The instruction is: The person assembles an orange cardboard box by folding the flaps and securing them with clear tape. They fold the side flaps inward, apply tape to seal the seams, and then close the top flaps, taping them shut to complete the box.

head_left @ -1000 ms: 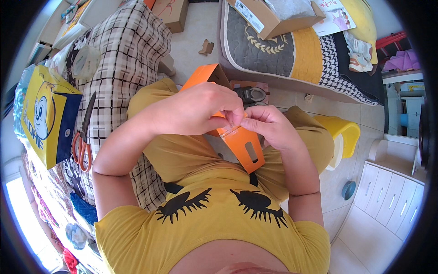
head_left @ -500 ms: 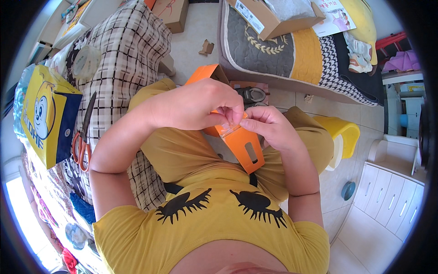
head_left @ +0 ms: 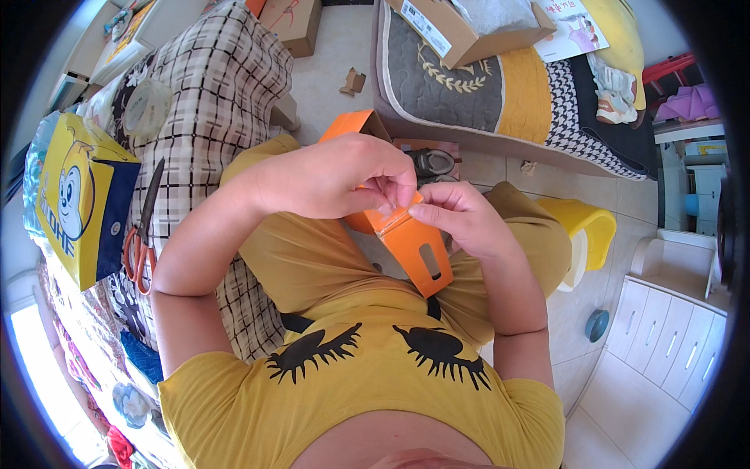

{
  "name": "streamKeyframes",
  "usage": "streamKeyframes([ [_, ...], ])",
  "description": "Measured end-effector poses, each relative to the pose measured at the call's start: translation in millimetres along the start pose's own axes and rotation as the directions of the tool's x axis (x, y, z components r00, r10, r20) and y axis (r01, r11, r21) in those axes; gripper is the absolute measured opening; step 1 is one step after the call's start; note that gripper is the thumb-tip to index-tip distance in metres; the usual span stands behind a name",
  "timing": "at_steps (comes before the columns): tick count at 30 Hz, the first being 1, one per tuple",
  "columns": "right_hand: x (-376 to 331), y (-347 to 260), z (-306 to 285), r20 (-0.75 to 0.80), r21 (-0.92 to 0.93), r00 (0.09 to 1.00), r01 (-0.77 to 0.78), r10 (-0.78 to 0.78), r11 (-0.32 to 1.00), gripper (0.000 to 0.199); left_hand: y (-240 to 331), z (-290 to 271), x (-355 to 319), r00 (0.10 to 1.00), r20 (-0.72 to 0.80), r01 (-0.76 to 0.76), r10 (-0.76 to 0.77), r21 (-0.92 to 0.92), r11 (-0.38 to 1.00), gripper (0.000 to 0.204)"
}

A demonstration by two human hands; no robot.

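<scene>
An orange cardboard box (head_left: pixel 409 248) with an oval handle slot in its near flap stands between my knees. My left hand (head_left: pixel 351 176) comes over the box from the left, with thumb and fingertips pinched together at the fold by the flap. A shiny, clear strip like tape shows along that fold; whether it is between those fingertips I cannot make out. On the right side, my right hand (head_left: pixel 462 217) pinches the box's edge between thumb and bent forefinger. The two sets of fingertips are close together. My left hand covers much of the box's middle.
Left of me, a table with a checked cloth (head_left: pixel 223 78) bears orange-handled scissors (head_left: pixel 141 250) and a yellow-and-blue box (head_left: pixel 82 199). A yellow stool (head_left: pixel 590 230) stands at my right knee. Ahead are a bed (head_left: pixel 461 102) with an open carton (head_left: pixel 476 35), and a grey shoe (head_left: pixel 432 162).
Both hands stay nearly in place at the box's fold. My left fingertips have shifted slightly, and the clear strip between the hands shows less now.
</scene>
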State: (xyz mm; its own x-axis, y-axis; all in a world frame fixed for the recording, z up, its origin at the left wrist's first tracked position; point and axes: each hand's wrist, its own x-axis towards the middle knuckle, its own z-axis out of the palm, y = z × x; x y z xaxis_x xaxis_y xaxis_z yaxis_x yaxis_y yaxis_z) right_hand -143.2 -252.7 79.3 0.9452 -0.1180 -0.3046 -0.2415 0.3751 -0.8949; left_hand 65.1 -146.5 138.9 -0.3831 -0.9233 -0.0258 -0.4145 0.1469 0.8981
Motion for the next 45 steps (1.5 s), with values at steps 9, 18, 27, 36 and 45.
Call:
streamKeyframes([
  [9, 1.6, 3.9, 1.3, -0.01, 0.014, 0.999, 0.033, -0.033, 0.999, 0.017, 2.5, -3.3, 4.7, 0.999, 0.049, 0.01, -0.011, 0.026, 1.0, 0.018],
  [18, 1.4, 3.6, 1.6, 0.0, 0.033, 0.998, 0.055, -0.055, 0.998, 0.018, 7.5, -3.7, 11.0, 0.994, 0.08, 0.075, -0.076, 0.005, 0.997, 0.023],
  [27, 0.2, -1.9, 1.8, 0.016, 0.044, 1.0, 0.026, -0.027, 0.999, 0.019, 10.7, -2.1, 14.8, 0.98, 0.089, 0.174, -0.178, 0.056, 0.983, 0.033],
  [36, -1.0, -4.4, 3.1, 0.006, 0.026, 1.0, 0.011, -0.011, 1.0, 0.018, 8.9, -4.2, 17.6, 0.97, 0.116, 0.212, -0.214, 0.031, 0.977, 0.033],
  [45, 1.3, 2.3, 2.1, -0.012, 0.011, 0.999, 0.03, -0.029, 1.0, 0.017, 9.9, -4.5, 18.2, 0.972, 0.111, 0.205, -0.208, 0.033, 0.978, 0.034],
])
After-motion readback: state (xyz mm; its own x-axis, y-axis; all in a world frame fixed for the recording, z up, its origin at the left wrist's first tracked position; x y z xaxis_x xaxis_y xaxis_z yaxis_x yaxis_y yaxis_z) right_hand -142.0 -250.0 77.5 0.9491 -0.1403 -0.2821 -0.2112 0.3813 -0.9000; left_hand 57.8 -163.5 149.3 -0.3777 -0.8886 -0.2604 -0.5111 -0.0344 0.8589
